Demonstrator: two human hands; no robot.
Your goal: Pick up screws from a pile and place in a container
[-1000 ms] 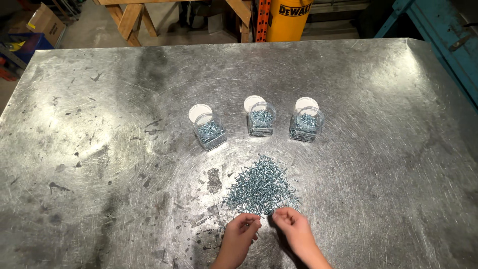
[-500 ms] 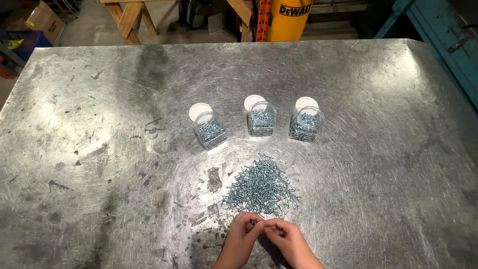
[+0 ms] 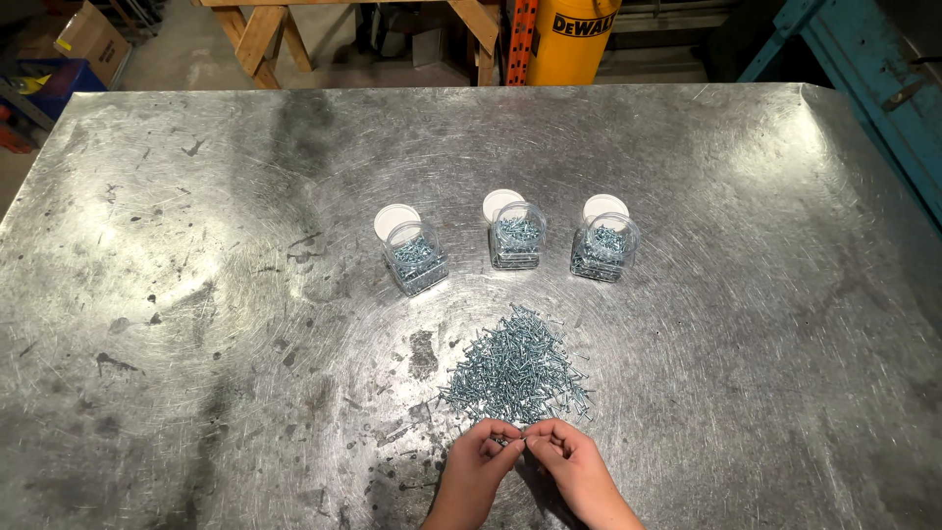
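Three clear plastic jars stand in a row across the middle of the scratched metal table (image 3: 177,294) — the left jar (image 3: 416,259), the middle jar (image 3: 517,237) and the right jar (image 3: 602,248) — each open and partly filled with small silvery-blue screws. Three white round lids lie on the table, one just behind each jar at about twelve o'clock: the left lid (image 3: 394,220), the middle lid (image 3: 500,202), the right lid (image 3: 603,207). At six o'clock from the middle jar, well apart from it, spreads one loose pile of screws (image 3: 516,368) of the same kind, too many to count. Right at the pile's six o'clock edge two bare hands meet — the left hand (image 3: 478,464) and the right hand (image 3: 571,461) have their fingertips drawn together, pinching something tiny between them, seemingly a screw, too small to make out for sure
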